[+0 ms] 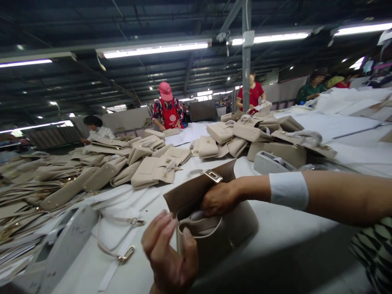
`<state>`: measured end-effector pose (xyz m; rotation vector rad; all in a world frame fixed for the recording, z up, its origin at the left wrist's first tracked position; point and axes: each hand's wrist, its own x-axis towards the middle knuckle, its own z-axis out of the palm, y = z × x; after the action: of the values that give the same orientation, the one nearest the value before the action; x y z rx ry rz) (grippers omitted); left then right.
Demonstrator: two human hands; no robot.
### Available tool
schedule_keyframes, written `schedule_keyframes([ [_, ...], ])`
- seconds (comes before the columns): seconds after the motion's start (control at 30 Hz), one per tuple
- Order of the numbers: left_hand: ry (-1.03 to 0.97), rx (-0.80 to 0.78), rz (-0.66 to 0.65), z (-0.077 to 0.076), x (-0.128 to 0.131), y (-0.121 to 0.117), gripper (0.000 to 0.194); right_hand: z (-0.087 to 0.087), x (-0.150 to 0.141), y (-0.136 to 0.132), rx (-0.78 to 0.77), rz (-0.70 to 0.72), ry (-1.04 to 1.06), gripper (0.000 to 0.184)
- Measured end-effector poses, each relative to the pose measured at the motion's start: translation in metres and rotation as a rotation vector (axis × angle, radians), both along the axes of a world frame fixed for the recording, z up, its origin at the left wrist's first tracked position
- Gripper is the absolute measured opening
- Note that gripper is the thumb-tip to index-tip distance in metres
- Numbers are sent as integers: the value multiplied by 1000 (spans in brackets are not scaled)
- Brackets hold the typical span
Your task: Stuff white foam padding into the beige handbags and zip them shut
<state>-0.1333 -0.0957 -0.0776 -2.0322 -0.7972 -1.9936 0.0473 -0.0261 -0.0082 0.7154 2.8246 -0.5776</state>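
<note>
Far L, a heap of beige bags, then a grey dispenser and a loose strap on the tabletop. Now the L hand — half open, thumb by the rim, can't tell if it's touching. Centre, the open bag, flap up. R hand's inside, fingers part-hidden — can't tell what it's got, if anything. Approx. mid-job, I'd say: bag's opened, flap's not fastened, strap's apparently off.

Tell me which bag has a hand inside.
The bag nearest you: its flap is raised and your right hand is inside. The piled bags lie farther off.
</note>
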Motion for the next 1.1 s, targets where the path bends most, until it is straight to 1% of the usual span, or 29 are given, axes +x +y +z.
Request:
schedule_keyframes([
  [0.03, 159, 27, -11, 6, 2, -2, 54, 2, 3, -3, -4, -12, 12, 20],
  [0.07, 307, 2, -17, 12, 4, -3, 42, 4, 6, -7, -10, -17, 32, 21],
  [0.13, 520, -116, 20, 23, 10, -3, 17, 12, 16, -16, -35, 0, 110, 21],
  [0.17, 577, -170, 54, 26, 13, -2, 9, 17, 23, -20, -52, -12, 168, 21],
  [0.2, 612, -207, 77, 28, 15, -2, 7, 22, 31, -24, -67, -54, 232, 21],
  [0.27, 652, -233, 81, 29, 17, 0, 11, 31, 49, -32, -64, -188, 334, 22],
  [0.33, 674, -228, 77, 28, 15, 3, 13, 37, 68, -39, 25, -331, 361, 20],
  [0.4, 727, -238, 65, 29, 14, 7, 16, 38, 83, -45, 159, -400, 292, 23],
  [0.43, 768, -262, 66, 31, 14, 10, 19, 37, 88, -48, 217, -422, 247, 24],
  [0.5, 869, -343, 88, 42, 18, 15, 26, 35, 93, -51, 292, -441, 181, 23],
  [0.57, 977, -429, 100, 58, 28, 18, 28, 35, 93, -51, 340, -414, 145, 23],
  [0.63, 1047, -495, 66, 74, 44, 19, 25, 38, 91, -50, 355, -371, 81, 24],
  [0.7, 1052, -579, -15, 84, 62, 19, 25, 43, 90, -48, 348, -336, 12, 26],
  [0.73, 1033, -636, -50, 86, 70, 20, 28, 45, 90, -48, 347, -321, -12, 27],
  [0.83, 923, -856, -130, 81, 83, 24, 37, 47, 90, -47, 393, -301, -47, 21],
  [0.9, 832, -993, -219, 74, 83, 30, 38, 44, 89, -49, 438, -332, -59, 17],
  [0.97, 758, -1114, -306, 69, 79, 36, 34, 40, 86, -49, 453, -358, -63, 17],
  [1.03, 690, -1231, -327, 66, 75, 41, 25, 37, 83, -48, 425, -349, -59, 16],
  [1.1, 636, -1356, -322, 66, 73, 45, 15, 34, 82, -45, 387, -334, -44, 15],
])
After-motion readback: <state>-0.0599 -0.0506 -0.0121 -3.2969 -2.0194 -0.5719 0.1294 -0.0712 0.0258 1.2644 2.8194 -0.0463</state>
